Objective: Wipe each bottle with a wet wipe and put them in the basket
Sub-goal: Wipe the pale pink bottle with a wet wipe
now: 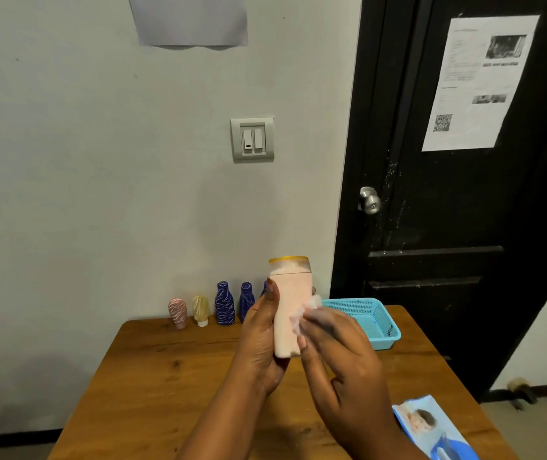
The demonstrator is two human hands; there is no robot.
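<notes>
**Wiping stage, head view.** The left hand (260, 336) is gripping the pink bottle (290, 303), fingers and thumb curled round its lower body. It is holding the bottle upright in the air, just left of the basket (388, 338) and nearer the viewer. The right hand (338, 353) is pinching a wet wipe (312, 305) in its curled fingertips and pressing it against the side of the bottle facing the basket. The basket is sitting on the table (165, 376); the part of its interior in view is showing no bottles.

Left of the basket, along the wall, a pink striped bottle (177, 312), a yellow bottle (201, 309) and two blue bottles (225, 303) are standing in a row. What may be a further blue one is mostly hidden behind the left hand. A wipe pack (431, 429) is lying nearer the viewer than the basket, at the table's edge.

**Likely hazards.**
- The wet film is probably making the smooth bottle slippery, so rubbing hard against a one-handed grip could squeeze it out and down onto the table.
- The side under the left palm is at risk of going unwiped unless the bottle is turned.
- The thin wipe could bunch or tear at the cap rim.
- A careless reach towards the row could topple its narrow, closely spaced bottles.
</notes>
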